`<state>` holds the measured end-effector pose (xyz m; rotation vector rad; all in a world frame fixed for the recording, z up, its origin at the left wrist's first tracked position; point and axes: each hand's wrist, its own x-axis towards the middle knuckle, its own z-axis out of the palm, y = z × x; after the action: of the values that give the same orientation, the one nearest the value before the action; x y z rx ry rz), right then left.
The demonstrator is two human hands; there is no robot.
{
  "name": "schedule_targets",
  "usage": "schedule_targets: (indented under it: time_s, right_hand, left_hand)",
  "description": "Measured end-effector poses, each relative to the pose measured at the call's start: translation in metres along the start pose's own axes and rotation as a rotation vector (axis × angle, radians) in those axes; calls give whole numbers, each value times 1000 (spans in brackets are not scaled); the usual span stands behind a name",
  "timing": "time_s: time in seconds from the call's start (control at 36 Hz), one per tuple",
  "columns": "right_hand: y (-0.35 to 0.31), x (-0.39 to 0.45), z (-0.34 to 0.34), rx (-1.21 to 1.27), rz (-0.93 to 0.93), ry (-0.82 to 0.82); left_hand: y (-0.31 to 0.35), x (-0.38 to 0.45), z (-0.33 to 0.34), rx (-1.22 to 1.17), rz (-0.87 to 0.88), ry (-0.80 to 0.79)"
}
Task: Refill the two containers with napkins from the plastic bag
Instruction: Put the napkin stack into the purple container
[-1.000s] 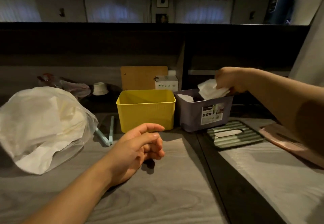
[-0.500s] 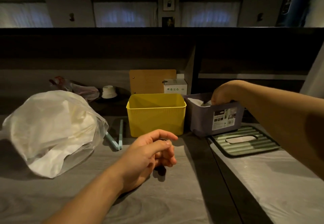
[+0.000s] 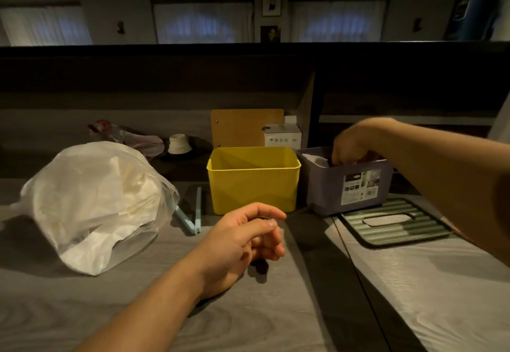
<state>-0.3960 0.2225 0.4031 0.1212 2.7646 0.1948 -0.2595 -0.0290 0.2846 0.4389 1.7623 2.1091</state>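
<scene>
The right hand (image 3: 352,144) is reaching down into the purple container (image 3: 345,183), its fingertips hidden below the rim among white napkins (image 3: 317,160), so whether it is grasping any cannot be told. The left hand (image 3: 242,241) is hovering over the grey table (image 3: 165,310), fingers loosely curled, holding nothing. The yellow container (image 3: 252,183) is standing just left of the purple one. The plastic bag (image 3: 93,202) of napkins is lying at left. A ribbed green lid (image 3: 394,222) is partly hidden behind the right forearm.

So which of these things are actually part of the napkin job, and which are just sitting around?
Part of the job: plastic bag of napkins, yellow container, purple container, right hand reaching into it.

Just lying about: green lid, blue clip, white box, wooden board.
</scene>
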Motion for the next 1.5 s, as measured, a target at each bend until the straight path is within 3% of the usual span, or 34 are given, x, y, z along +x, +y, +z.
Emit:
schedule_targets:
  time_s: [0.14,0.19,0.31,0.42,0.5,0.72,0.86,0.97,1.08,1.17,1.25,1.5]
  right_hand:
    - [5,1,-1,84,12,18]
    - [3,-4,-9,102,6,115]
    - [-14,-29,-21,-86,-23,315]
    - [-40,-65,-32,-118,-234,621]
    - [-71,-93,-31,-22,-407,668]
    - [-152,-133,0,158,-736,579]
    - [-203,-131,26,300,-827,440]
    - [-239,-122,41,626,-827,253]
    - [-277,-104,51,872,-710,103]
    - [-304,-89,56,1009,-599,48]
    - [-321,-82,58,1189,-507,1]
    - [-349,-86,51,1269,-383,-130]
  left_hand:
    - [3,-2,-3,-16,8,-2]
    - [4,-2,-5,-29,20,8]
    - [3,-3,-5,-92,60,57]
    - [5,-8,-2,-106,112,170]
    - [6,-14,-4,39,132,240]
    - [20,-67,-48,580,164,489]
    - [27,-105,-90,943,208,675]
    - [22,-125,-126,1238,291,762]
    - [20,-124,-140,1246,273,775]
    - [19,-118,-145,1309,128,677]
    - [19,-118,-146,1367,53,678]
    - [15,-117,-153,1335,44,645]
